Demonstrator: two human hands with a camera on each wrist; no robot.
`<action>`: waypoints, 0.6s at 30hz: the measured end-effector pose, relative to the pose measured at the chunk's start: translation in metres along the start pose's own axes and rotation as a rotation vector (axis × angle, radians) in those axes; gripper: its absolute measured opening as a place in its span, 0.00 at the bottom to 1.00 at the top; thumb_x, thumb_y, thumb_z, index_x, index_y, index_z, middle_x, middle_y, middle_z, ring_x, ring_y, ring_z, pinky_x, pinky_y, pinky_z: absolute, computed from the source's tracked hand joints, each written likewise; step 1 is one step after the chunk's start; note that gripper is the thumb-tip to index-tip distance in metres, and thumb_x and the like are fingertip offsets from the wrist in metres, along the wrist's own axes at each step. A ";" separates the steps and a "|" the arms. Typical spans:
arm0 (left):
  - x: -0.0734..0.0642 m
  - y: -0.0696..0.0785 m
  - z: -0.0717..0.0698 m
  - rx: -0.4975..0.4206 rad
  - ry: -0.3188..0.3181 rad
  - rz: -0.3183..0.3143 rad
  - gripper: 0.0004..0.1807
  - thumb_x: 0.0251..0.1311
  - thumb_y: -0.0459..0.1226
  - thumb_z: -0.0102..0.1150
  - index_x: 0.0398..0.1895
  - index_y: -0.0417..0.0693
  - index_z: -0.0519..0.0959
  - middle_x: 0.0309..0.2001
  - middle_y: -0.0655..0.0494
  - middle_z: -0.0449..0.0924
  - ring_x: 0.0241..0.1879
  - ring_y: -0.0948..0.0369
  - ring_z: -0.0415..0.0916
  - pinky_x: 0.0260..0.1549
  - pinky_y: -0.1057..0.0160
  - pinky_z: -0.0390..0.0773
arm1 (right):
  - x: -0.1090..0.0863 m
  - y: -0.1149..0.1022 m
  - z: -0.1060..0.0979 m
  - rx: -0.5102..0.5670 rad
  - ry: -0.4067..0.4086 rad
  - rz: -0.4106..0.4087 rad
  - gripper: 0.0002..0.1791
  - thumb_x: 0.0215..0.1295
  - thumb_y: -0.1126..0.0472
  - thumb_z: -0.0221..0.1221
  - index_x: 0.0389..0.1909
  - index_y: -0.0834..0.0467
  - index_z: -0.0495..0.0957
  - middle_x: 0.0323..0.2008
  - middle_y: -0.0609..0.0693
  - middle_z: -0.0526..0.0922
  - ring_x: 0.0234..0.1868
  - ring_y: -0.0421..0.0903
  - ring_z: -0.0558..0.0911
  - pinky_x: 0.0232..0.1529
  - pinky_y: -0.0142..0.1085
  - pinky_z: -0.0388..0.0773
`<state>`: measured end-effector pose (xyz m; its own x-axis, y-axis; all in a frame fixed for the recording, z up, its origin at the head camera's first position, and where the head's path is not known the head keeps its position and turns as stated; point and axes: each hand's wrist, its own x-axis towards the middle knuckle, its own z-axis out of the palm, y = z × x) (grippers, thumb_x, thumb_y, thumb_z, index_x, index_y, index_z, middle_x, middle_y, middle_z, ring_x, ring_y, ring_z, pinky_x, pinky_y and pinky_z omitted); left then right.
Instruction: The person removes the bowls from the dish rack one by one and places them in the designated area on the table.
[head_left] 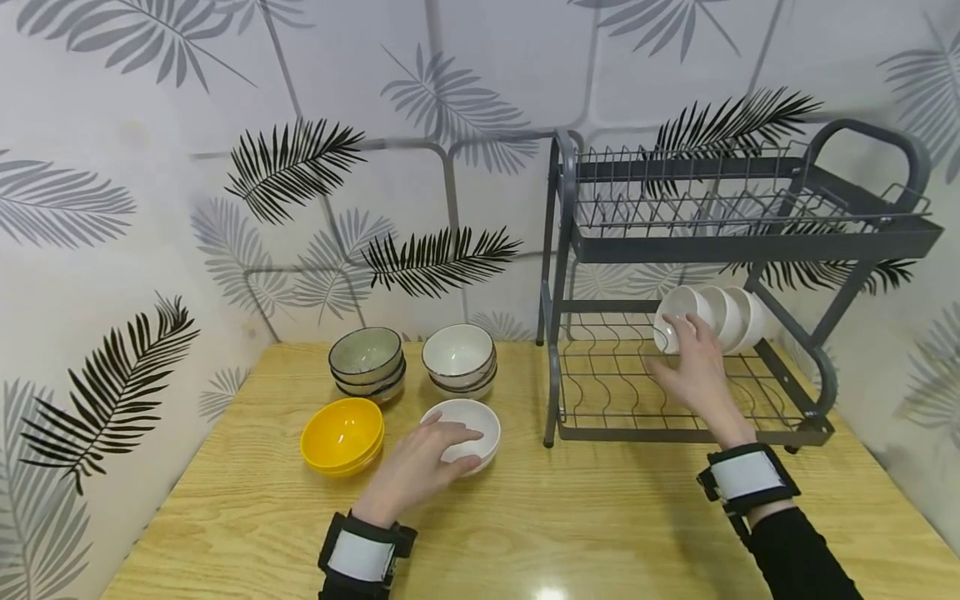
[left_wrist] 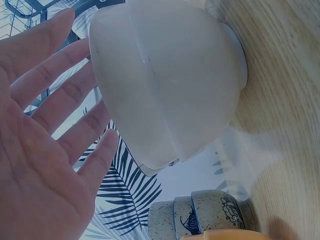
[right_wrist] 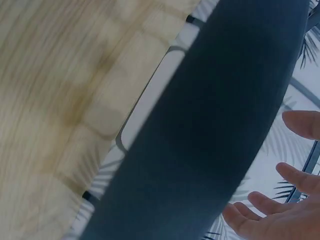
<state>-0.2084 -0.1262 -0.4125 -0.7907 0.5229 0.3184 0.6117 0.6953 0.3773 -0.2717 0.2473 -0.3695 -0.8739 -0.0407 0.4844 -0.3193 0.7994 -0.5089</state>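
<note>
My left hand (head_left: 423,458) reaches over a small stack of white bowls (head_left: 483,421) on the table. Its fingers are extended and spread at the rim of the stack (left_wrist: 170,80) in the left wrist view; whether they touch it I cannot tell. At the lower tier of a dark dish rack (head_left: 750,247), my right hand (head_left: 697,371) is beside the leftmost white bowl (head_left: 684,302), fingertips overlapping it in the head view. Two more white bowls (head_left: 750,312) stand on edge behind it. The right wrist view shows spread right fingers (right_wrist: 295,177) with nothing between them.
Yellow bowls (head_left: 341,437) sit left of the white stack. Behind are stacked green-grey bowls (head_left: 365,354) and dark-rimmed white bowls (head_left: 459,350). The rack's wire upper tier (head_left: 675,200) overhangs the right hand. A patterned wall (head_left: 450,75) closes off the back.
</note>
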 end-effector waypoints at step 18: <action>0.001 -0.001 -0.002 -0.015 -0.008 0.019 0.17 0.59 0.42 0.63 0.50 0.46 0.83 0.47 0.53 0.84 0.51 0.58 0.77 0.68 0.48 0.57 | 0.023 0.024 0.001 -0.188 -0.100 -0.002 0.37 0.54 0.66 0.61 0.63 0.77 0.59 0.62 0.82 0.53 0.61 0.78 0.51 0.59 0.71 0.53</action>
<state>-0.2093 -0.1274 -0.4105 -0.7790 0.5398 0.3191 0.6270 0.6775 0.3845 -0.2996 0.2650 -0.3711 -0.9085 -0.0942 0.4070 -0.2552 0.8965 -0.3622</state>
